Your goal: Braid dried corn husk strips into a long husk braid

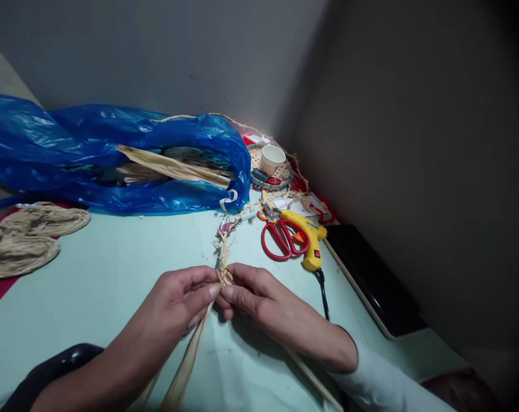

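A pale braid of dried plant fibre (224, 252) runs from the back of the table towards me. My left hand (186, 297) pinches its near end between thumb and fingers. Right beside it, my right hand (253, 292) pinches the same spot from the other side, thumbs almost touching. Below the hands, a loose flat strand (186, 366) trails to the bottom edge, and another strand (313, 380) comes out under my right forearm. At the braid's far part a small metal clip with a dark red piece (225, 227) lies against it.
Red-handled scissors (280, 240) and a yellow glue gun (313, 240) lie to the right, near a black tablet-like slab (375, 280). Behind are a blue plastic bag (177, 197) of dried leaves and a white cup (273, 157) in a woven tray. Woven soles (23, 246) lie left.
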Action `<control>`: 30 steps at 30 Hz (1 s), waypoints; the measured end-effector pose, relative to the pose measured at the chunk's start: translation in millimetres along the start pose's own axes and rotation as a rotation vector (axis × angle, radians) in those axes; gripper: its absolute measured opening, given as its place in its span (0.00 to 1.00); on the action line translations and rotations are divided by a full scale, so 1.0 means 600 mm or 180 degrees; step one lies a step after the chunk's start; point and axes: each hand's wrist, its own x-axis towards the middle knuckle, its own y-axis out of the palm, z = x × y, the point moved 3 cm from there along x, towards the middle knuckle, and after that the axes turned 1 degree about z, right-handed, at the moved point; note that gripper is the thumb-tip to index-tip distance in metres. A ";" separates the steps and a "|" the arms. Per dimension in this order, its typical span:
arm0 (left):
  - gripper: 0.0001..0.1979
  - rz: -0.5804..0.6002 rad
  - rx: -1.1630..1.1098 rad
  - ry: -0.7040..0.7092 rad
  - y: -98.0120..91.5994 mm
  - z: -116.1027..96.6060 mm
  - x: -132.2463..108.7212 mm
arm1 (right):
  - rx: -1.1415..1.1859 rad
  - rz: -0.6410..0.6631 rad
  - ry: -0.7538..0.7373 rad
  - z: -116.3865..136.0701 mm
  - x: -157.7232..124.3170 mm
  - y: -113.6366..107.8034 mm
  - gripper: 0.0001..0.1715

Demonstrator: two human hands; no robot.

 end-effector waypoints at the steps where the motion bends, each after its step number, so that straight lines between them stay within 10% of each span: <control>1: 0.15 0.0051 -0.0005 0.0023 0.002 0.001 -0.002 | -0.0122 -0.0037 -0.0072 0.000 -0.001 -0.001 0.14; 11: 0.13 -0.0411 -0.0130 0.0020 0.013 -0.001 -0.021 | -0.0178 -0.0336 -0.0118 -0.011 -0.008 -0.001 0.18; 20: 0.11 -0.0644 0.1188 0.0579 0.004 -0.006 -0.029 | 0.0567 -0.0477 0.0108 -0.006 -0.005 0.006 0.13; 30: 0.07 -0.0255 0.0086 0.0196 0.010 -0.011 -0.016 | 0.0793 -0.0250 -0.0158 -0.016 -0.006 0.009 0.15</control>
